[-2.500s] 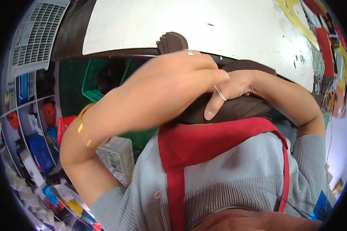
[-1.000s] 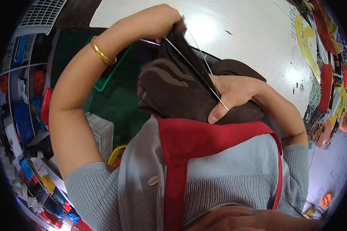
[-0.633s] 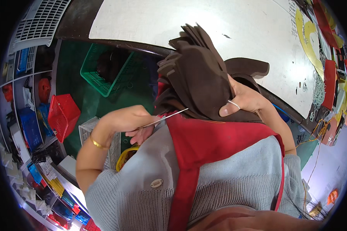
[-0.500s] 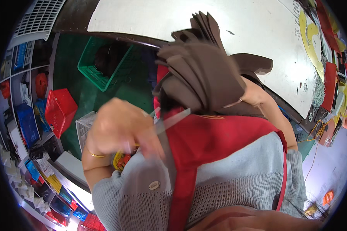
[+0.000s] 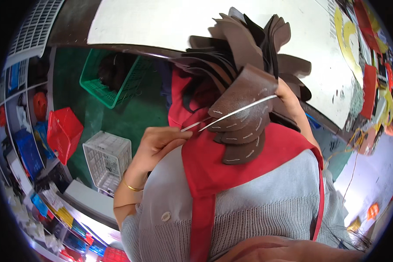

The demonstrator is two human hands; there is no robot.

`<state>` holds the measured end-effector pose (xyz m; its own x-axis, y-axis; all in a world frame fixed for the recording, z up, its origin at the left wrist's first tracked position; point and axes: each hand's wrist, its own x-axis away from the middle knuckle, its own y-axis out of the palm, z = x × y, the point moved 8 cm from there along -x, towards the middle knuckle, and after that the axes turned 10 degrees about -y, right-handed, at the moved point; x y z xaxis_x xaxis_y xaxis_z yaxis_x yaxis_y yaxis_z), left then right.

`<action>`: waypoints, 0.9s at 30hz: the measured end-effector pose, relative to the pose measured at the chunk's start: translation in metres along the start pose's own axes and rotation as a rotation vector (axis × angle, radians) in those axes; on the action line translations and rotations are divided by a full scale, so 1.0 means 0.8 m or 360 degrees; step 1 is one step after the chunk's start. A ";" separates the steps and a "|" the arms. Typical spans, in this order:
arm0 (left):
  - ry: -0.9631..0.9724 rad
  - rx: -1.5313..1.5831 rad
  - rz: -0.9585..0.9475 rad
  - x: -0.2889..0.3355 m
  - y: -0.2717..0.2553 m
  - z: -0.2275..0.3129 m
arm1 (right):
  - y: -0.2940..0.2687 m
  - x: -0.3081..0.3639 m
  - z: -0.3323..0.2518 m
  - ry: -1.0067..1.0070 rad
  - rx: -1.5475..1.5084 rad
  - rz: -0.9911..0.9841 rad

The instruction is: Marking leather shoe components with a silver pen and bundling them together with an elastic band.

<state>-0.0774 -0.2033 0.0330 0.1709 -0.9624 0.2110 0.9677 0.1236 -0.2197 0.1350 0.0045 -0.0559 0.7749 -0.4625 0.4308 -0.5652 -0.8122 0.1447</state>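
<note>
Fingers of the left hand (image 5: 157, 144) pinch a white band (image 5: 244, 108), strung across the brown pieces (image 5: 244, 87) to the right hand (image 5: 287, 95). Right fingers hidden behind the pieces, can't tell their grip. Pieces fanned out by the table (image 5: 153, 22), lowest ones over the red apron (image 5: 205, 174). Green basket (image 5: 98, 94) on floor, left.

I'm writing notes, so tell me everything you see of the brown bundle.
The bundle is many curved, dark-brown, leather-like pieces, splayed at the top. Front ones look glossy, with short pale dashes near their edges. Its lower end overlaps the red apron in view, its top the white tabletop. The mostly hidden right hand is against its right side; a white band crosses its front toward the left hand.
</note>
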 end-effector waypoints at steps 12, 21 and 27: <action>0.1045 -0.0100 -0.0806 -0.041 0.029 0.141 | 0.029 0.011 -0.037 0.0032 -0.0580 0.0378; -0.0018 0.0611 -0.0184 -0.107 0.024 0.014 | 0.037 0.023 -0.086 -0.0339 -0.0865 0.0596; -0.0188 0.0733 -0.0625 -0.147 0.108 0.073 | 0.027 0.015 -0.146 -0.0868 -0.0732 0.0945</action>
<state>-0.0029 -0.0653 0.0450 -0.2205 -0.9272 0.3028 0.9387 -0.1173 0.3243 0.0991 0.0233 0.0567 0.2826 -0.9554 0.0854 -0.8781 -0.2218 0.4239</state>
